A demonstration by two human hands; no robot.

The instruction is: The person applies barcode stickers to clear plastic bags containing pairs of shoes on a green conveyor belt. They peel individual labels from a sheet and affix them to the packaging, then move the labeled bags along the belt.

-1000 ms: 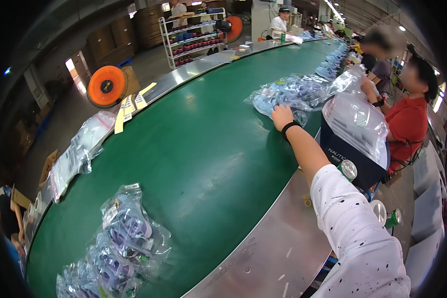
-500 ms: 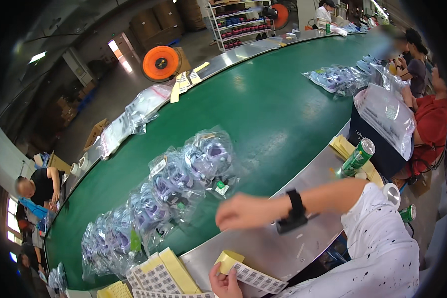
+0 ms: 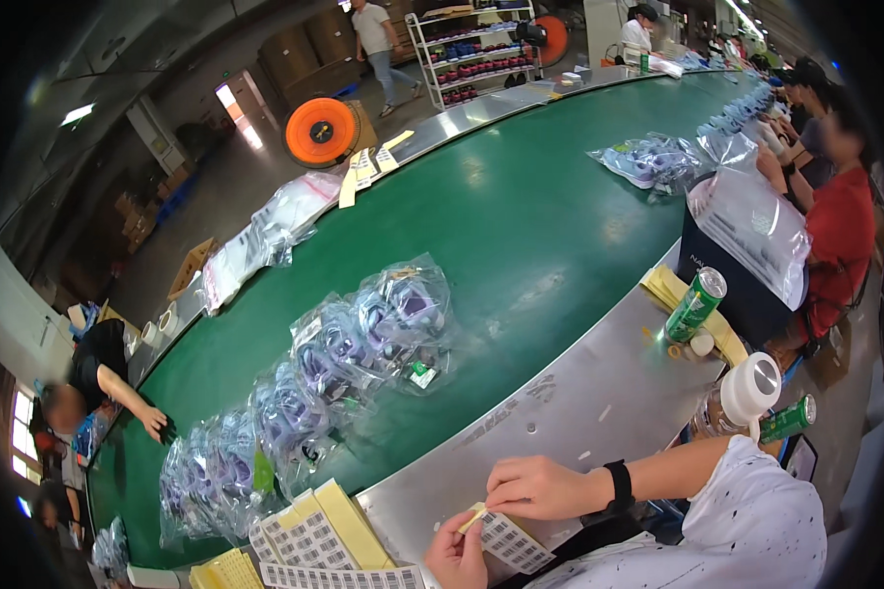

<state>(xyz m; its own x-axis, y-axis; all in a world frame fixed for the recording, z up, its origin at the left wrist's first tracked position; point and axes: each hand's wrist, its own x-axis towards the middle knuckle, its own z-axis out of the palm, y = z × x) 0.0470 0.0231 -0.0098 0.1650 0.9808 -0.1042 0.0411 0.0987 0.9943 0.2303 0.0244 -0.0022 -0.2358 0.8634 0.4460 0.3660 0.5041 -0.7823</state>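
My left hand point(image 3: 459, 558) pinches a sheet of barcode labels point(image 3: 517, 545) with a curled yellow backing edge, held low over the metal table edge. Right above that sheet, my right hand point(image 3: 540, 488) has its fingers drawn together at the curled edge; whatever lies between them is too small to make out. More barcode sheets point(image 3: 309, 535) and yellow backing strips point(image 3: 352, 525) lie to the left of my hands. On the green conveyor belt, a row of pale blue and lilac shoes in clear plastic bags point(image 3: 290, 407) stretches beyond them.
A green can point(image 3: 695, 306) stands on the metal ledge point(image 3: 599, 393) at right, near a dark box point(image 3: 732, 275) holding plastic bags. A white-lidded bottle point(image 3: 742, 393) is nearby. More bagged shoes point(image 3: 648, 159) lie farther along. At left a co-worker's hand point(image 3: 152, 420) reaches over the belt.
My right hand has come back from over the belt to the label sheet in my left hand. The co-worker at left has stretched an arm toward the bagged shoes. A person walks at the back.
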